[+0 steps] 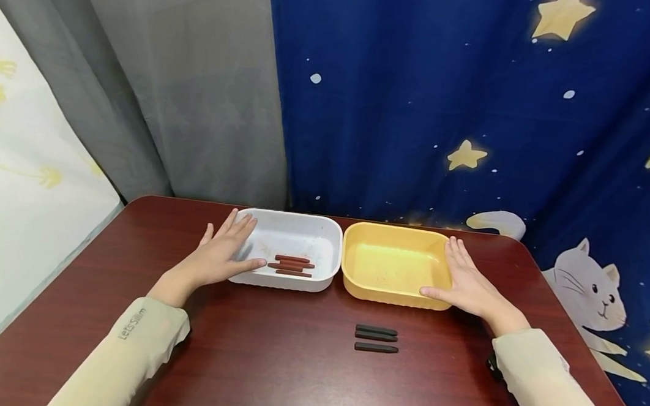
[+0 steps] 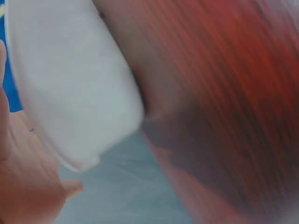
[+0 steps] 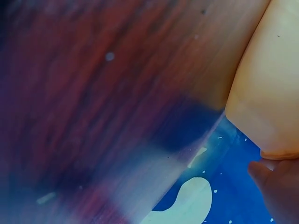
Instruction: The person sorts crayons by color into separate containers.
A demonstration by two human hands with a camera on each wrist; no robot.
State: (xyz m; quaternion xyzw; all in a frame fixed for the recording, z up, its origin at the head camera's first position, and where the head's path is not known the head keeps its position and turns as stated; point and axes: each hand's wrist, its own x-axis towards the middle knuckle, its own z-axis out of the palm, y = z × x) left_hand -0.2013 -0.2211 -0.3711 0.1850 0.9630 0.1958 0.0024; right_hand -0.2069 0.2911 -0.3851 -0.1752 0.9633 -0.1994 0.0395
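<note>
My left hand (image 1: 217, 255) is at the left end of a white plastic bin (image 1: 329, 277), its fingers straight and spread over the rim. Several reddish-brown crayons (image 1: 294, 273) lie inside that bin, close to its front wall. Against the right end of a yellow bin (image 1: 392, 297) is my right hand (image 1: 467, 281), fingers extended and thumb along the front rim. Nothing lies in the yellow bin. Three black crayons (image 1: 375, 348) lie on the table in front of it. Each wrist view shows a bin's outer wall with part of the hand beside it.
Both bins stand side by side near the back edge of the dark red wooden table (image 1: 272, 360). Behind it hang a grey curtain (image 1: 199, 86) and a blue star-patterned curtain (image 1: 385, 108). A pale patterned cloth (image 1: 21, 211) hangs at the left.
</note>
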